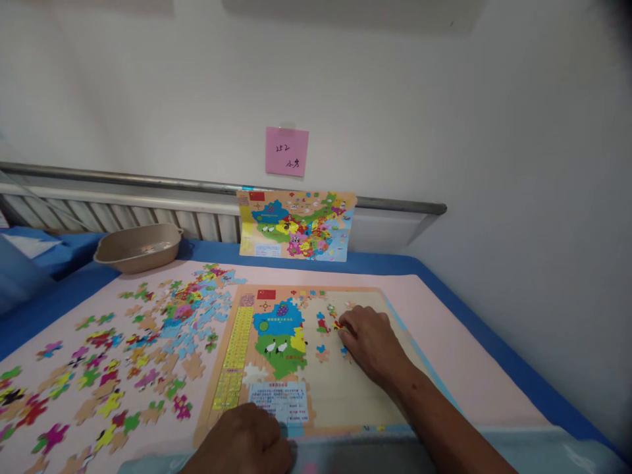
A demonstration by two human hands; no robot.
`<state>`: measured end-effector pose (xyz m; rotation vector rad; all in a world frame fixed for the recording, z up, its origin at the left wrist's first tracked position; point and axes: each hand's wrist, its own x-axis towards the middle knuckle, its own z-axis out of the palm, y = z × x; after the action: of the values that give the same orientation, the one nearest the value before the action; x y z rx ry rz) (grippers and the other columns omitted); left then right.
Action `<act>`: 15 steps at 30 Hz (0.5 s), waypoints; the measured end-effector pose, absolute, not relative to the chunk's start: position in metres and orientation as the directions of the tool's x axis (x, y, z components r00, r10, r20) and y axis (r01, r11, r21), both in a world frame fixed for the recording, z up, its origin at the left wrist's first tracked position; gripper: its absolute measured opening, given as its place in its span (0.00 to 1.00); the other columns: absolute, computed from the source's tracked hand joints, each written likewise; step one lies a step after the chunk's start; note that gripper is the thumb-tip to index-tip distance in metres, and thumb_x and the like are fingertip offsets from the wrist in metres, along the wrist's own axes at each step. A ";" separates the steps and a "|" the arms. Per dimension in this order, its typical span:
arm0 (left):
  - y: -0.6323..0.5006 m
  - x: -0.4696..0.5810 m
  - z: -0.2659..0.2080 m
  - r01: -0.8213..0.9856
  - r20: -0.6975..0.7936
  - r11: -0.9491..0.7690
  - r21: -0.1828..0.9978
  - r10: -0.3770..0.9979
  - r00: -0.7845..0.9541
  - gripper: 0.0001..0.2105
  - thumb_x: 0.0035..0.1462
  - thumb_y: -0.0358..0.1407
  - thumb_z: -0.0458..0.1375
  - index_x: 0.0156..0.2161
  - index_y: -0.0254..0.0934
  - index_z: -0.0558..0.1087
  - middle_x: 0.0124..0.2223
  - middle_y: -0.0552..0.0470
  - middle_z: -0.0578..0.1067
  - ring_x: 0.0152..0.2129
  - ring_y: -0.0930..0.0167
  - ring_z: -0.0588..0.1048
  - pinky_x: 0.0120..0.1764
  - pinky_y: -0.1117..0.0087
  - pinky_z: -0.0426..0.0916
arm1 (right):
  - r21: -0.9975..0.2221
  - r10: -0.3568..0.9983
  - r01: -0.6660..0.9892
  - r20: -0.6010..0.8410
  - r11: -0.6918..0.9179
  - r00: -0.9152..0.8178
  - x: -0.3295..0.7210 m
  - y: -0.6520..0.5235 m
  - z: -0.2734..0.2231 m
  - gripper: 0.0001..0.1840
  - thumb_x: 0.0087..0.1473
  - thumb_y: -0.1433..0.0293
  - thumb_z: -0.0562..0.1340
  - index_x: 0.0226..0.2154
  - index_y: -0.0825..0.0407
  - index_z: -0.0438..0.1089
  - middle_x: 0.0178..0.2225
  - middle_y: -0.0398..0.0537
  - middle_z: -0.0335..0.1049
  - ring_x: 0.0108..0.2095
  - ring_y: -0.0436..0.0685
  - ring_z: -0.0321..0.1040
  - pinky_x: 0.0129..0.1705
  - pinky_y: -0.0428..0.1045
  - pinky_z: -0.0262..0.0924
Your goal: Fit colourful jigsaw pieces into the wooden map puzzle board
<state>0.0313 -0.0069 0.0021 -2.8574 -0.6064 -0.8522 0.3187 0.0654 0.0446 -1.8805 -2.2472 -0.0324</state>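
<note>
A partly filled map jigsaw puzzle (279,362) lies in its tray, with joined pieces on its left side and bare tan backing on the right. Over that backing, my right hand (372,342) is closed, its fingertips pinching a small red and yellow puzzle piece (338,325). Loose pieces lie beside those fingers, among them a blue and orange piece (322,353) and a red one (322,324). At the tray's near left edge rests my left hand (241,440), curled into a fist. Its fingertips are hidden, so I cannot tell whether anything is inside.
Many loose puzzle pieces (148,355) spread over the pink cloth (424,296) on the left. A beige basin (138,247) stands behind them. A printed reference map (296,226) leans against the metal rail (399,204), below a pink note (287,151) on the wall.
</note>
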 end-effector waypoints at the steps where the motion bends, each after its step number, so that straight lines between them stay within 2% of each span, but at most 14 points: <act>1: -0.007 0.031 0.002 0.404 0.552 -0.915 0.019 0.346 0.759 0.22 0.74 0.40 0.37 0.28 0.40 0.61 0.22 0.56 0.67 0.18 0.71 0.64 0.23 0.64 0.50 | -0.128 0.973 0.974 0.159 0.185 -0.164 0.319 0.065 0.045 0.07 0.60 0.72 0.59 0.36 0.50 0.74 0.38 0.48 0.72 0.42 0.59 0.64 0.43 0.51 0.44; 9: -0.008 0.029 -0.002 0.394 0.506 -0.919 0.019 0.349 0.789 0.22 0.74 0.41 0.36 0.30 0.40 0.63 0.23 0.56 0.67 0.18 0.70 0.66 0.23 0.63 0.48 | -0.167 0.978 0.967 0.123 0.190 -0.171 0.320 0.065 0.049 0.11 0.58 0.75 0.57 0.38 0.50 0.75 0.40 0.49 0.72 0.44 0.59 0.64 0.44 0.51 0.46; 15: -0.007 0.029 0.000 0.393 0.523 -0.919 0.021 0.345 0.779 0.21 0.74 0.39 0.38 0.29 0.40 0.62 0.23 0.56 0.67 0.18 0.70 0.65 0.22 0.63 0.48 | -0.129 0.982 0.978 0.120 0.163 -0.148 0.319 0.064 0.050 0.08 0.58 0.74 0.58 0.36 0.50 0.74 0.39 0.48 0.72 0.42 0.59 0.64 0.43 0.51 0.46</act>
<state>0.0286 -0.0075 -0.0001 -2.8782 -0.5989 -0.8190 0.3192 0.0645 0.0497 -1.9257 -2.2551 0.0293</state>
